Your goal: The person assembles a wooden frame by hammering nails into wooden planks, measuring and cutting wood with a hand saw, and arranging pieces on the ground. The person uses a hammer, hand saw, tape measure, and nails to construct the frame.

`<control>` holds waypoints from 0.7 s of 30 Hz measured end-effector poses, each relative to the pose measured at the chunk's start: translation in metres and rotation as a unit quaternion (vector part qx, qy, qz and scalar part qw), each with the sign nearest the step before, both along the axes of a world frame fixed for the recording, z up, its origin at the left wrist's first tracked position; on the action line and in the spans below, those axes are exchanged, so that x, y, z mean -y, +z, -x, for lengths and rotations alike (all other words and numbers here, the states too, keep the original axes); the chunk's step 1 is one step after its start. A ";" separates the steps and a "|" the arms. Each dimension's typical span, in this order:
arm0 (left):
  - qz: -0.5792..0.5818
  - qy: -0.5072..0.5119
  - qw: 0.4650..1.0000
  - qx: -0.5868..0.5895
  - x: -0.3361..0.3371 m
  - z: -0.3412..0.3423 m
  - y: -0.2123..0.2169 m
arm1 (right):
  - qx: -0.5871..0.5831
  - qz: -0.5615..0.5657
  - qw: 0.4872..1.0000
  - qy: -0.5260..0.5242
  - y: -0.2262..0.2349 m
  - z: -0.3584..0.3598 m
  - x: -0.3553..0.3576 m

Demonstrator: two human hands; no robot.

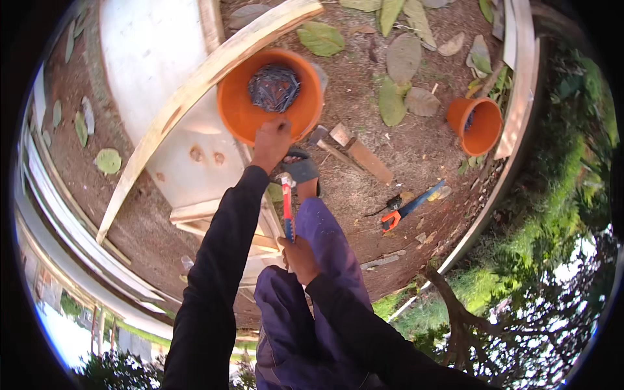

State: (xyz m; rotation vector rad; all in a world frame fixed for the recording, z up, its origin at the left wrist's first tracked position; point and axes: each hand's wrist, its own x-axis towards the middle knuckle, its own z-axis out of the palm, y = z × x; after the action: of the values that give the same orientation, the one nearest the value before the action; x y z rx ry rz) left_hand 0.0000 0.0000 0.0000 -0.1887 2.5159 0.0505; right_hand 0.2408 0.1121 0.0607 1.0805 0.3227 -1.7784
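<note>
Left hand [272,138] curled at orange bucket [232,107], can't tell if holding anything; nails [274,88] beyond it, likely bucketed against scattering. Right hand [300,260] grips hammer [287,203], probably for control.

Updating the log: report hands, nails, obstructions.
Left hand over near rim of orange bucket, grasp unclear. Right hand gripping hammer. Nails inside bucket. Curved board overlaps bucket's upper-left rim in view.

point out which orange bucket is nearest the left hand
The bucket beside the curved wooden plank, with grey nails inside: the left hand is at its rim. The other orange bucket stands well off to the right.
</note>
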 end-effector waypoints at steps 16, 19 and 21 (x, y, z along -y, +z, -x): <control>-0.389 0.346 0.852 -0.049 0.006 -0.179 -0.048 | -0.031 -0.413 0.865 0.285 -0.066 -0.031 -0.157; -0.381 0.453 0.806 -0.010 0.093 -0.227 -0.071 | -0.076 -0.429 0.841 0.322 -0.053 -0.006 -0.128; -0.427 0.510 0.747 -0.014 0.144 -0.251 -0.091 | -0.106 -0.453 0.821 0.332 -0.049 0.001 -0.092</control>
State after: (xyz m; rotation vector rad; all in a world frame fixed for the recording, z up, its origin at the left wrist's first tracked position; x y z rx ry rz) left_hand 0.2515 -0.1440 -0.0909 -1.1184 1.8352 1.5805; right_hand 0.2394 0.2041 0.0120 1.1673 1.5998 -1.0580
